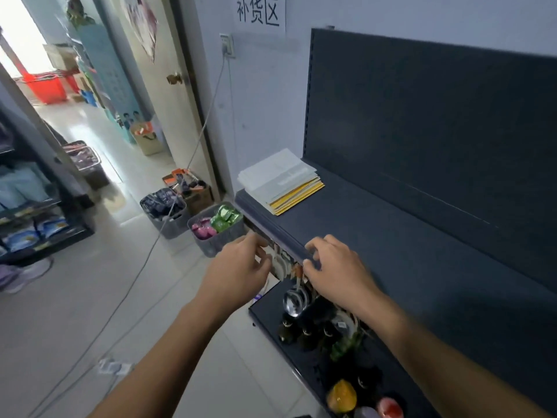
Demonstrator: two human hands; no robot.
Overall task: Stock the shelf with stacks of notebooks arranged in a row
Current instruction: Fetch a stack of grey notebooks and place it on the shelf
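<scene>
Shelf (pixel 391 236) carries 1 notebook stack (pixel 280 182); grip of left hand (pixel 238 267) loose, right hand (pixel 337 267) unclear.
</scene>
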